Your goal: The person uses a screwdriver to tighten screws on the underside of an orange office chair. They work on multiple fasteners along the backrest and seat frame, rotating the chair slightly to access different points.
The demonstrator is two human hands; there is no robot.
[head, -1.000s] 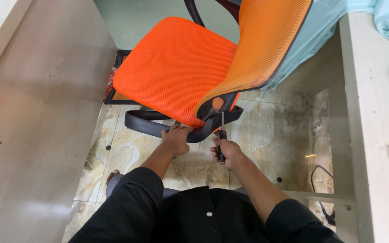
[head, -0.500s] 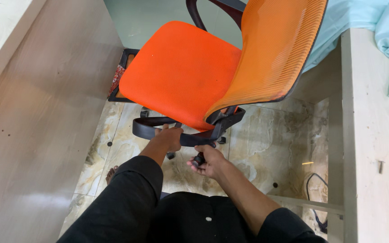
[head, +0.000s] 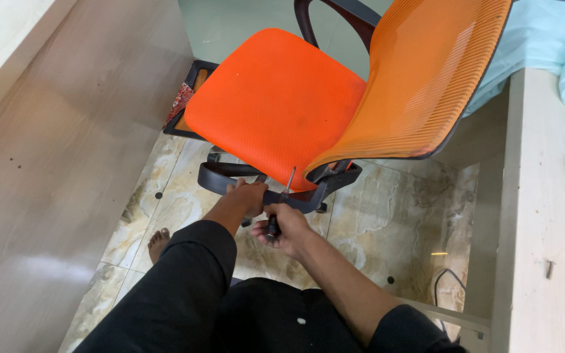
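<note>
Orange office chair (head: 282, 104) stands on the marble floor (head: 387, 216), between a beige panel (head: 47, 163) on the left and a wooden ledge (head: 544, 216) on the right, with little free floor around it. The left hand (head: 248, 197) grasps the black armrest (head: 230, 180) under the seat edge. The right hand (head: 284, 229) is clenched around a screwdriver (head: 281, 206), its shaft pointing up to the seat's underside.

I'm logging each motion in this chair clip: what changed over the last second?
The right hand dipped low with the screwdriver half a second ago, then came back up, so its shaft again points up at the joint under the orange chair. The left hand kept its grip on the black armrest. The chair stayed tilted on the tiled floor.
</note>
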